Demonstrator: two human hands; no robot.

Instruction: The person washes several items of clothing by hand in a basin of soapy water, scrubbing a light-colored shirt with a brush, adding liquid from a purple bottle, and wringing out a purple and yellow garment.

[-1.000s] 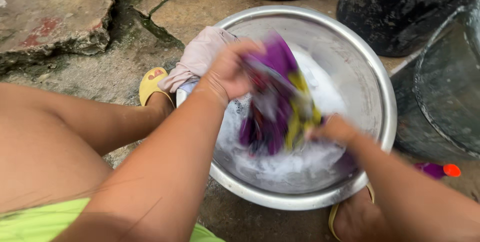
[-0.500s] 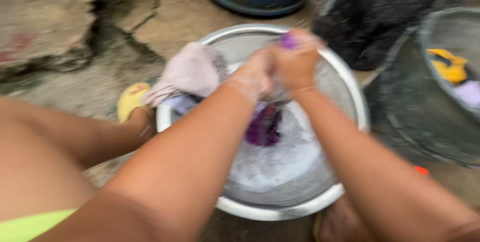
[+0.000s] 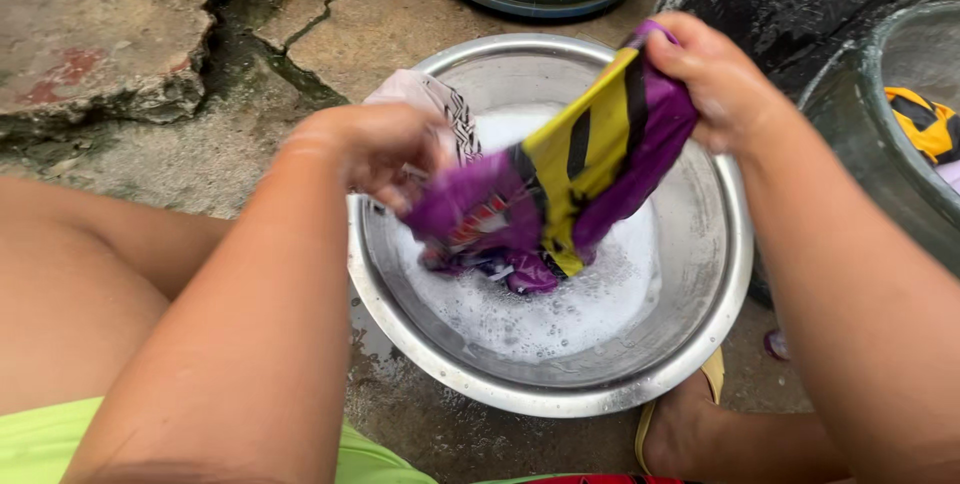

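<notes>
The person is wearing lime-green shorts point(image 3: 40, 444) and a yellow sandal point(image 3: 712, 376); arms, knees and both hands are showing bare, sleeveless.

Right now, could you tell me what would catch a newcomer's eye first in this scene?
The purple and yellow garment, stretched between the left hand and the right hand above the middle of the picture, stands out most. Beneath it sits a shiny metal basin of soapy water on the cracked concrete ground. At the right edge, a dark tub holds a yellow and black cloth.
</notes>
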